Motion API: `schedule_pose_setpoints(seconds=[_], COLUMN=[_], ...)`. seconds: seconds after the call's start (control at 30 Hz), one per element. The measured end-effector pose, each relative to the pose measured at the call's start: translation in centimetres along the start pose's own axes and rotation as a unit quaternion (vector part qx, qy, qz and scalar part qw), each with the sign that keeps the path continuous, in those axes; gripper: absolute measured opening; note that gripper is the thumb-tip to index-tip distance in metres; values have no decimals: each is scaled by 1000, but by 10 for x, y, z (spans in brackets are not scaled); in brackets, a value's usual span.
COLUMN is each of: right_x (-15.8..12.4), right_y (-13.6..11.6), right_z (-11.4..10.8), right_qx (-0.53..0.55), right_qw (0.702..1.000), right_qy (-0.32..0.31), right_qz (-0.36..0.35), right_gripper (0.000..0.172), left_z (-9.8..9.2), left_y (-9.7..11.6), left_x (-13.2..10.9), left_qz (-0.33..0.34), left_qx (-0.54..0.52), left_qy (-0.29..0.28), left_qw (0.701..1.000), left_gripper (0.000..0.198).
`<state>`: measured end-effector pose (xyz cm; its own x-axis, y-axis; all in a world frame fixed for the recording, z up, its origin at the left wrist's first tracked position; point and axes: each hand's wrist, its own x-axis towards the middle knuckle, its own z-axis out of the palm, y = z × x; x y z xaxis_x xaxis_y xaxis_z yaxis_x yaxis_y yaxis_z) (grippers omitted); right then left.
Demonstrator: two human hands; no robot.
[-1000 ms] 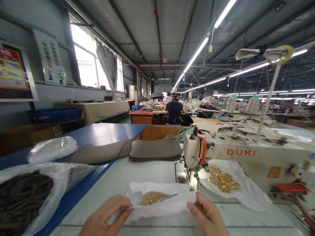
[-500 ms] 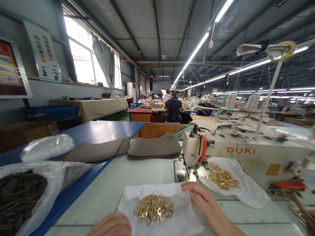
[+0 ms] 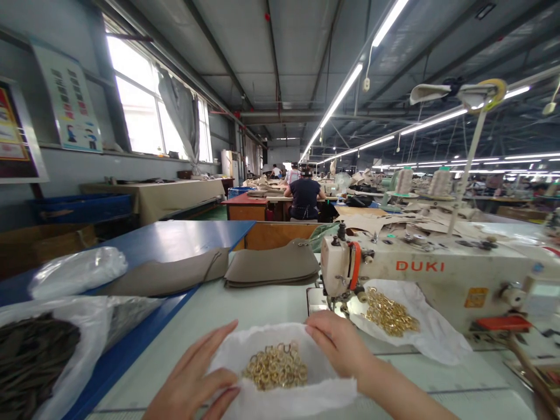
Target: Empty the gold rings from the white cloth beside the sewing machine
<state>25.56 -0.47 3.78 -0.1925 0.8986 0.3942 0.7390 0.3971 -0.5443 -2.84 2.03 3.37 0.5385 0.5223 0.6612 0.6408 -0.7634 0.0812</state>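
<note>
A white paper sheet point(image 3: 258, 350) lies spread on the pale sewing table point(image 3: 219, 315) in front of me, with a heap of small gold metal rings point(image 3: 276, 367) in its middle. My left hand point(image 3: 196, 379) rests flat on the sheet's left edge, fingers apart. My right hand point(image 3: 339, 344) presses on the sheet's far right corner, fingers spread. Neither hand grips anything that I can see.
A white DUKI sewing machine point(image 3: 420, 271) stands at the right, with a second paper of gold rings point(image 3: 389, 312) under its arm. Grey-brown leather pieces point(image 3: 271, 265) lie behind. Plastic bags point(image 3: 74, 271) sit on the blue table at left. A person in dark clothes point(image 3: 305, 198) sits far ahead.
The paper was folded and pinched between both hands; it is now laid open with the rings exposed. Both hands have moved onto its left and far right edges.
</note>
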Motion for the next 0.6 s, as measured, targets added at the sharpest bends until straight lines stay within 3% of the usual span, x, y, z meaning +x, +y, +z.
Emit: schedule_pose_setpoints(seconds=[0.13, 0.27, 0.4, 0.47, 0.6], right_x=[-8, -18, -36, -48, -68], right_y=[-7, -17, -19, -13, 3], right_z=[-12, -24, -34, -38, -30], right_qx=[54, 119, 224, 312, 482], right_qw=[993, 991, 973, 945, 865], right_qy=[-17, -20, -17, -33, -91], right_qz=[-99, -63, 49, 94, 105], right_gripper=[31, 31, 34, 38, 86], left_z=[0, 1, 4, 6, 11], left_y=[-10, -10, -5, -4, -8], left_x=[23, 42, 49, 49, 50], left_qz=[37, 23, -23, -34, -43], left_qx=[16, -52, -91, -101, -119], left_qy=[-62, -135, -96, -67, -20], left_qw=[997, 989, 991, 992, 992], left_gripper=[22, 16, 21, 24, 23])
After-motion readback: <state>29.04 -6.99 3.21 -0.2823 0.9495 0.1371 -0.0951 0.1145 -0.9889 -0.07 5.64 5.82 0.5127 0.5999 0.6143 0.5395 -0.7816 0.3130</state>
